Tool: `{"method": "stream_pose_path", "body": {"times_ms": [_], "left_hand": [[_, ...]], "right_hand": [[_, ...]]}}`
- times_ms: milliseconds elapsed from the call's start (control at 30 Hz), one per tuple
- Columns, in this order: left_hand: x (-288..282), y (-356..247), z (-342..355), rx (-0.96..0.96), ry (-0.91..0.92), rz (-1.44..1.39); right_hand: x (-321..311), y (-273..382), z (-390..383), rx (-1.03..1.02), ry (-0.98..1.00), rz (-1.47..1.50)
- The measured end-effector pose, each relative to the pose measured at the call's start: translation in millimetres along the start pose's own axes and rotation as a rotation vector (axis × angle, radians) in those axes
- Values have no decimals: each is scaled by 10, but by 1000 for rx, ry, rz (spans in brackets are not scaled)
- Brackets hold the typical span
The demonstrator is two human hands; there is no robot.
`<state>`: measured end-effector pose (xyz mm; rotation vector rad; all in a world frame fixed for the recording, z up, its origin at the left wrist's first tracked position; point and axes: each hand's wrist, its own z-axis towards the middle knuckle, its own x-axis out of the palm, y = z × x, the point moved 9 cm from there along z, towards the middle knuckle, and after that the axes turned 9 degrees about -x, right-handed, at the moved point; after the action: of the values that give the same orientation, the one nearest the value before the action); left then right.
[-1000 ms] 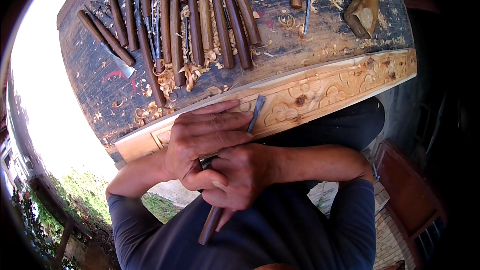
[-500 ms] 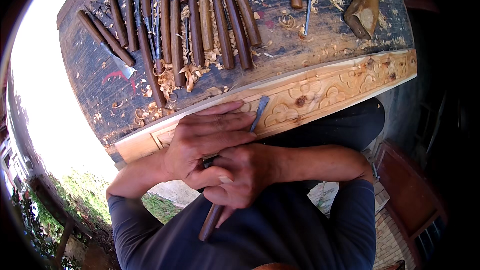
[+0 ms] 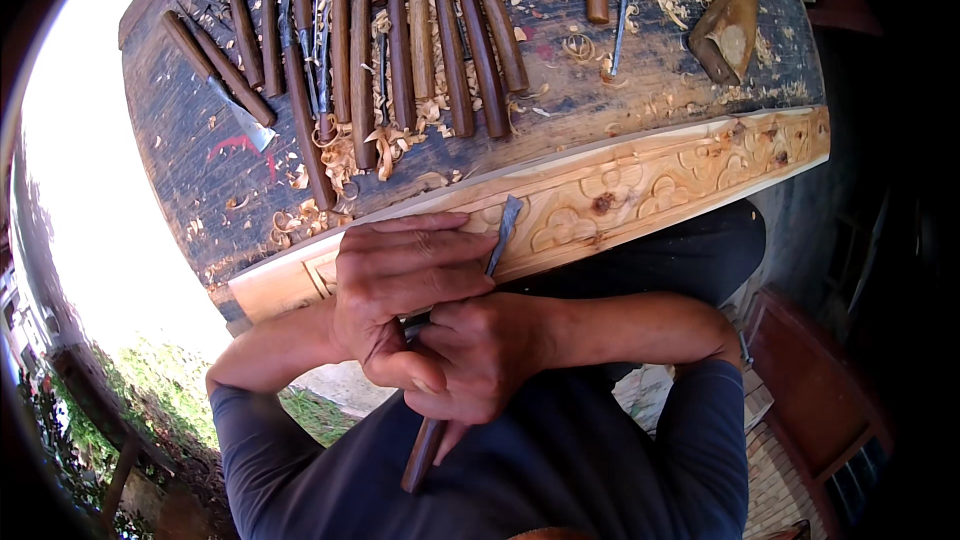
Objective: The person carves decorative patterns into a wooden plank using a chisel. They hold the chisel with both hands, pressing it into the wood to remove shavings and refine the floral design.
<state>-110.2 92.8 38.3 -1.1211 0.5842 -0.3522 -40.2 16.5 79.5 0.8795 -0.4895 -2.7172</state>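
A wood-carving chisel (image 3: 424, 455) slants up from my chest to the carved board (image 3: 620, 187); its dark handle sticks out below my right hand (image 3: 478, 355), which is wrapped round it. My left hand (image 3: 405, 275) rests on the board, its long fingers pressed together over the chisel's shank, hiding most of it, and its thumb against my right hand. Past the left fingertips, the flat steel blade (image 3: 504, 230) lies over the pale wood, left of a carved flower shape. Relief scrolls and petals run along the board's right part, round dark knots.
Beyond the board, a worn wooden workbench (image 3: 580, 115) holds several wood-handled chisels (image 3: 402, 50) among curled shavings. A wooden mallet (image 3: 732, 25) lies at the far right, and a thin tool (image 3: 621, 15) lies left of it. My dark-trousered leg (image 3: 660, 250) is under the board.
The blade tip has shifted slightly left across the board. Both hands have moved a little left with the chisel, still gripping it.
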Motion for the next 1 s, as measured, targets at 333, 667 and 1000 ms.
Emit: {"method": "stream_pose_path", "body": {"times_ms": [333, 667, 1000], "left_hand": [[10, 11, -22, -1, 3, 11], [13, 15, 5, 12, 8, 19], [21, 11, -17, 10, 2, -10]], "right_hand": [[4, -19, -5, 5, 15, 27], [-129, -104, 82, -1, -80, -5], [-86, -36, 47, -3, -35, 21]]}}
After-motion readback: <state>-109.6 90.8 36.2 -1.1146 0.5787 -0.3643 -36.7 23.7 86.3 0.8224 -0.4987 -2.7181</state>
